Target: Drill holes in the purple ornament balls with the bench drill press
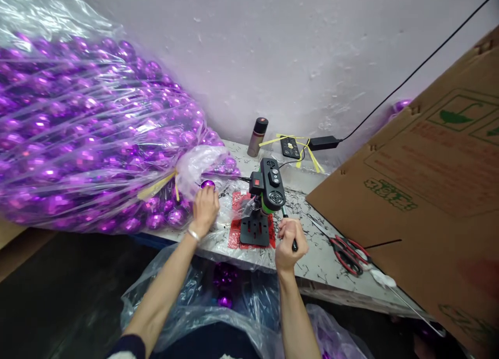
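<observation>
My left hand [205, 211] is closed on a shiny purple ball [208, 184] beside the mouth of a big clear bag. In my right hand [290, 240] is the black-ended lever handle [295, 244] of a small black press machine [273, 185], fingers wrapped round it. The machine stands between my hands on a slotted black base plate [254, 230], over a red sheet [234, 234] on the table. A red switch shows on its left side. The ball's underside is hidden by my fingers.
A bulging bag of purple balls [97, 125] fills the left. Behind the machine are a dark-capped bottle [257, 137], a phone-like black device [290, 147] and a power adapter [323, 143]. Red-handled scissors [350, 255] lie beside a large cardboard box [421, 203]. Below the table edge hangs an open plastic bag [171, 296].
</observation>
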